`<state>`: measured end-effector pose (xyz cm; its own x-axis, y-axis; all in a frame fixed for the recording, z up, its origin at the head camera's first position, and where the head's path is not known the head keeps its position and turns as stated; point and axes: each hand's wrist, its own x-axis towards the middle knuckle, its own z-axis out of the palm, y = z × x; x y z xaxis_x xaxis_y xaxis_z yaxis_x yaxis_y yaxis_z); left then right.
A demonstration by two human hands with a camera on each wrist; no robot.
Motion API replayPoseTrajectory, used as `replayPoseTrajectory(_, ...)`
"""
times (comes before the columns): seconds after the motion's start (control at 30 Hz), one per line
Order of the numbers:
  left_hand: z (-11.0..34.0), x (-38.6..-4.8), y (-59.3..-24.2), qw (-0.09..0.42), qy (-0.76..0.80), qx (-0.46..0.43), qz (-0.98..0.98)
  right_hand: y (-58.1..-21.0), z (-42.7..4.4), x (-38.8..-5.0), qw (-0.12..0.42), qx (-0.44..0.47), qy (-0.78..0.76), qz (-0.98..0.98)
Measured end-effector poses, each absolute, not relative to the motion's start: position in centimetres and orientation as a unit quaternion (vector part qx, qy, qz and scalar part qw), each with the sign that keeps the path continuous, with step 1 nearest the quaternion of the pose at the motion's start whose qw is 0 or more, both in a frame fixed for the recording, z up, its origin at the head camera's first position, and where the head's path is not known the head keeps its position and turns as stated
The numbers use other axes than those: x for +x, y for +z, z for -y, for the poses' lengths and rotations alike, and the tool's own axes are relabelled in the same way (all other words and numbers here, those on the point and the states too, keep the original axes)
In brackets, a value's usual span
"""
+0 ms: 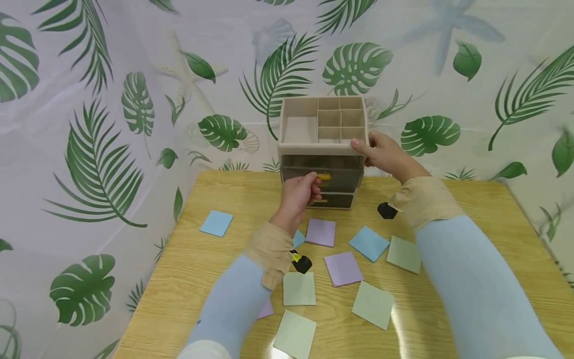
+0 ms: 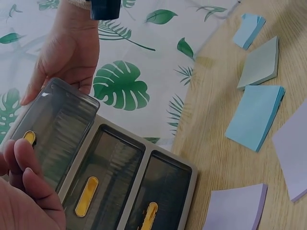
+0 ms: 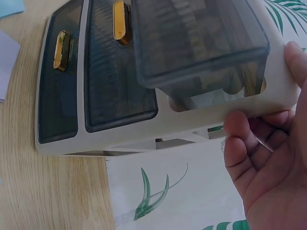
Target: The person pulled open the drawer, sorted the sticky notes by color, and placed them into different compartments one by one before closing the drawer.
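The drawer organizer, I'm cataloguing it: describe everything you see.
The drawer organizer, beige and plastic-looking, stands upright far back on the table, its open top compartmented. Three dark see-through drawers have gold handles; the top drawer is partly out. The left hand grips its handle; the right hand holds the upper right side.

The organizer (image 1: pixel 322 149) is beige, the backdrop (image 1: pixel 251 80) leaf-patterned.
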<state>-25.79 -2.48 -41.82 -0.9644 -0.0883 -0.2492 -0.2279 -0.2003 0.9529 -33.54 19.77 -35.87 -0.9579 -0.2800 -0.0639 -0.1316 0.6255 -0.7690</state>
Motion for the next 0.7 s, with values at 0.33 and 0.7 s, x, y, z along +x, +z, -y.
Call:
replayPoseTrajectory(0.33,2.7,-23.6,-42.2,0.049,0.772,-0.122,-0.621,-35.7,-19.9,-33.5,0.09,-0.122,-0.418,-0.896)
replayPoseTrajectory(0.7,2.7,-21.6,-42.8,0.026,0.791,-0.11,-0.601,-35.6,-19.7,-33.3,0.077,-0.127,-0.398,-0.905)
